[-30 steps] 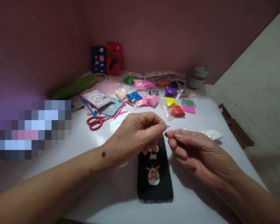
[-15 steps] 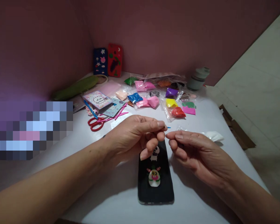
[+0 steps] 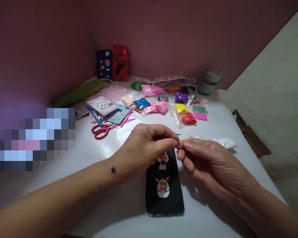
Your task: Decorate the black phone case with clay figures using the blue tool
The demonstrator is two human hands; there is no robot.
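My left hand (image 3: 149, 143) is closed in a pinch, thumb against forefinger, over the top end of a black phone case (image 3: 165, 203). Its fingertips meet those of my right hand (image 3: 211, 160), also closed with thumb on forefinger. Whatever lies between the fingertips is hidden or too small to make out. A small round black dot (image 3: 113, 170) shows on my left wrist. On the case sit a white clay figure with a pink and green face (image 3: 163, 188) and a white-and-black figure (image 3: 162, 163), the latter partly covered by my left hand.
Red-handled scissors (image 3: 100, 131) lie left, beside cards (image 3: 103, 105) and a blue pen (image 3: 94, 115). Several bagged clay packets, among them a blue one (image 3: 142, 103) and a red one (image 3: 188, 118), spread behind my hands. A white packet (image 3: 227, 143) lies right; a grey bottle (image 3: 210, 82) stands behind.
My left hand has turned over, its knuckles now upward, and its pinch has come to the right hand's fingertips. A tiny dark bit seen earlier in the left fingertips is now out of sight.
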